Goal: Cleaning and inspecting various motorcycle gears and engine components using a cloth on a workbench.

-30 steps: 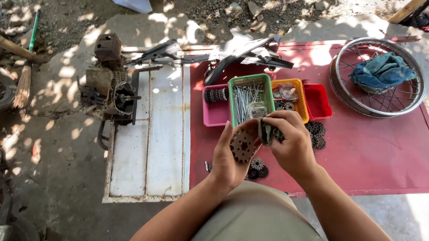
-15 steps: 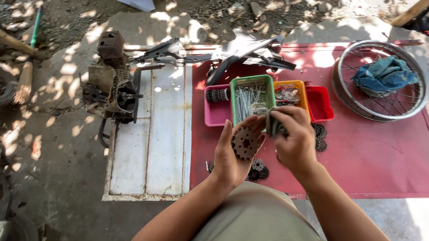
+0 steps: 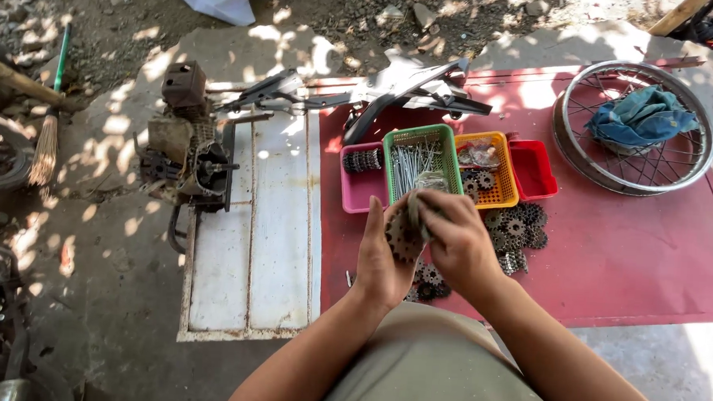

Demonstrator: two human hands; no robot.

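Observation:
My left hand (image 3: pixel 379 262) holds a round toothed sprocket (image 3: pixel 403 233) upright against its palm, fingers straight. My right hand (image 3: pixel 459 241) presses a small grey rag (image 3: pixel 417 207) onto the sprocket's face. Both hands hover over a red mat (image 3: pixel 635 245), just in front of a green basket (image 3: pixel 419 159) filled with thin metal spokes. More sprockets lie in a pile (image 3: pixel 519 228) to the right of my hands, and a few (image 3: pixel 427 282) sit below them.
A pink tray (image 3: pixel 359 184), an orange basket (image 3: pixel 488 168) and a red tray (image 3: pixel 532 170) flank the green one. A spoked wheel rim (image 3: pixel 636 128) holds a blue cloth. A white panel (image 3: pixel 255 236), an engine (image 3: pixel 186 149) and black frame parts (image 3: pixel 409 86) lie left.
My right hand moved the rag from the sprocket's right edge up across its face. The left hand kept the sprocket in about the same place.

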